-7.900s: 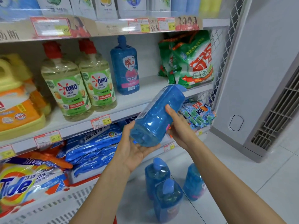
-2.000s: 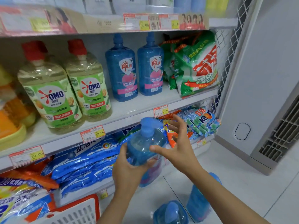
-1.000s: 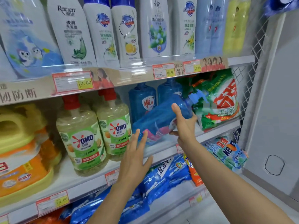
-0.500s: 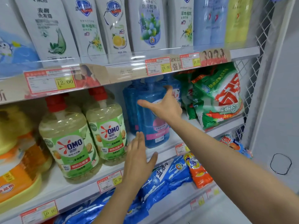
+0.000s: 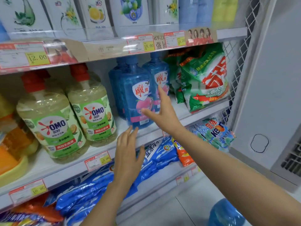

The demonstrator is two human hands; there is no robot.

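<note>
- The blue bottle is standing upright on the middle shelf, between the OMO bottles and a green bag.
- The right hand is hovering just before it, fingers spread, gripping nothing.
- The left hand is hanging flat and empty below it.

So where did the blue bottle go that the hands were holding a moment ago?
The blue bottle went up from the hands onto the shelf, tilted at first, and now stands upright at the front. The right hand has let go and is spread open before it; the left hand is open below. The OMO bottles and green bags stayed put.
</note>
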